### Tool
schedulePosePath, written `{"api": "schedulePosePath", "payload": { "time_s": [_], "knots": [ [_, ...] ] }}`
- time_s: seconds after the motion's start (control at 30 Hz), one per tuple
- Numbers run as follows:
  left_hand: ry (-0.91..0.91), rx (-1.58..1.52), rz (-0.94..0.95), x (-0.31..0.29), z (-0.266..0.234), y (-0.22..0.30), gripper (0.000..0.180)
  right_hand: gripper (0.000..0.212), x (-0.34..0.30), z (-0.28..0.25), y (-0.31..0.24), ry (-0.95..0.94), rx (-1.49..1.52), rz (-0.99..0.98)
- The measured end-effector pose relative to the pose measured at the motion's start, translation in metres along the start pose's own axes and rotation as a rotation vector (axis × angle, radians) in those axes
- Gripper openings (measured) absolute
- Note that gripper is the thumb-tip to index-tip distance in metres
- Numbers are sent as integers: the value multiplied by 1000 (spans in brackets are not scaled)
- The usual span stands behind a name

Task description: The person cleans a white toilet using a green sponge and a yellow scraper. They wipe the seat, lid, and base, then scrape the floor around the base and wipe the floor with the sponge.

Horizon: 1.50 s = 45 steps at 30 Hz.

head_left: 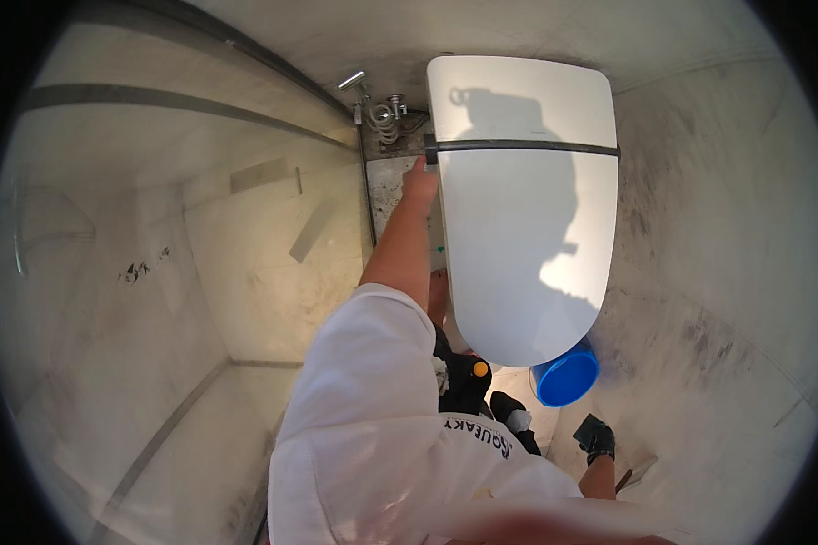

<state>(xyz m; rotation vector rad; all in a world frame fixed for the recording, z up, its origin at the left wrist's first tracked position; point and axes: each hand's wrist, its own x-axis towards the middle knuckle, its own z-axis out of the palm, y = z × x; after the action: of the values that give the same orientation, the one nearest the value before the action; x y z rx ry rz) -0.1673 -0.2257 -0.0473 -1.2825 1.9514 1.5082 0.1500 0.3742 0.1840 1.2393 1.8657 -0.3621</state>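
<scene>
My bare left hand (418,184) reaches forward along the left side of a white toilet with its lid down. Its index finger is stretched out and touches a dark knob (431,150) on the toilet's side; the other fingers look curled and hold nothing I can see. The white toilet lid (518,245) lies flat, with my shadow across it. Low on the right, my right hand (600,443), in a dark glove, grips a green scouring pad (587,430). This hand is well apart from the toilet, beside a blue bucket (565,377).
A hand sprayer (352,81) with a coiled hose (386,123) hangs behind the toilet on the left. A framed glass partition (245,227) stands along the left. The stained pale wall (691,227) rises close on the right. A dark pouch (463,386) hangs at my front.
</scene>
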Motion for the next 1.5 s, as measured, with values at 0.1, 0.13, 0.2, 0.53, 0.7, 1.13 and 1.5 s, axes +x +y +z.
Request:
{"api": "schedulePosePath", "payload": {
  "time_s": [0.1,0.13,0.2,0.53,0.7,1.13,1.5],
  "knots": [
    [35,-147,-35,1,6,-3,59,31,-21,-12,-21,14,-511,-175],
    [31,-183,-53,2,7,-3,58,33,-27,-15,-28,-12,-348,-108],
    [9,-262,-93,4,7,-5,57,34,-37,-19,-39,41,129,115],
    [212,-368,-307,40,2,-112,54,30,-47,-18,-54,92,149,13],
    [176,439,-468,-18,-38,-170,55,24,-37,-11,-45,116,284,-15],
    [360,191,-394,-80,-60,-142,65,30,35,31,52,28,519,-95],
    [232,314,-47,-147,-56,-116,65,34,54,200,213,279,722,5]
  ]
}}
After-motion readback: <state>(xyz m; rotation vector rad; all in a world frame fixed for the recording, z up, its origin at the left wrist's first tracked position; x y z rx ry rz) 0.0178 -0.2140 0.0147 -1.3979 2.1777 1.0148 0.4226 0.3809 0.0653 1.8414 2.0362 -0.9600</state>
